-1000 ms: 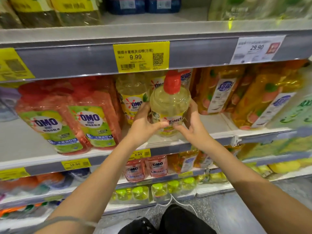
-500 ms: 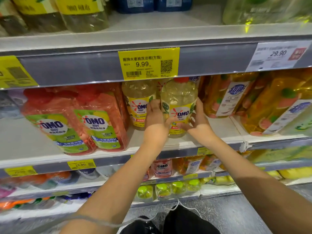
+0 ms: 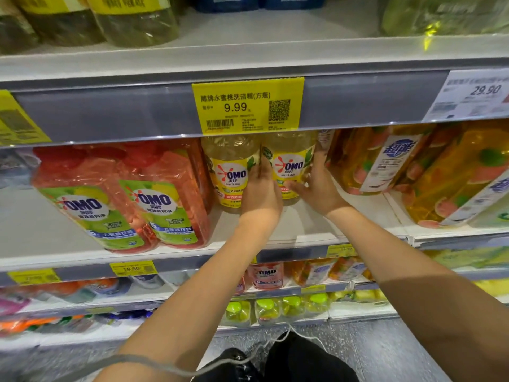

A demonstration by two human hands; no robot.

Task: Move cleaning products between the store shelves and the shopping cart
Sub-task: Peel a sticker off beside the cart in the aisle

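Two sets of fingers, left hand (image 3: 260, 195) and right hand (image 3: 321, 188), clamp the rounded clear-plastic OMO bottle (image 3: 292, 158).

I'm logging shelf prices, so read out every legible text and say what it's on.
"9.99": yellow price tag.
"29.90": white price tag.
"19.90": lower yellow tag.
"OMO": held yellow bottle, neighbouring yellow bottle, red packs.
"超能": orange bottles.
Small print and other tags: blurred.

A yellow tag (image 3: 248, 106) reads 9.99; right of it a white tag (image 3: 473, 95) reads 29.90; below it, a bottle (image 3: 292, 168) and red packs (image 3: 154, 201) read OMO.
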